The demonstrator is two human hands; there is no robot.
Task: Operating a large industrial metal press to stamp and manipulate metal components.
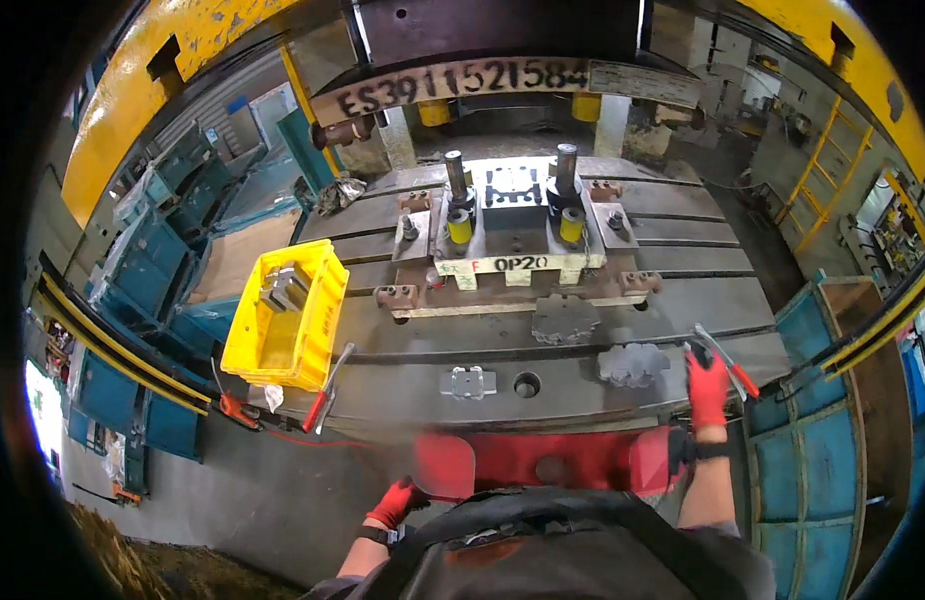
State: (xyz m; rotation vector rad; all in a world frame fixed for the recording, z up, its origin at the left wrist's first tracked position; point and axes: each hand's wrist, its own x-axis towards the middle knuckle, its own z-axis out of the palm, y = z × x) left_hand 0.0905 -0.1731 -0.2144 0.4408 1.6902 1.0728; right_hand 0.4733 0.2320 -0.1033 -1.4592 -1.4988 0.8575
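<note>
My right hand (707, 385), in a red glove with dark fingertips, reaches over the near right edge of the press bed with its fingers stretched forward. Just right of it lies a red-handled hand tool (728, 362); nothing shows in its grasp. Left of its fingers is a flat grey metal piece (633, 365). My left hand (395, 503), also red-gloved, is low, beside the left end of a red control console (553, 460). Its fingers are partly hidden and dark, so their grip is unclear. A small stamped metal part (469, 382) lies on the bed.
A die (513, 220) with two upright posts is clamped on the slotted bed (423, 345). A yellow bin (328, 310) holding metal parts stands left, with another red-handled tool (330, 390) beside it. The press ram (503, 40) hangs above. Blue crates (803, 440) stand right.
</note>
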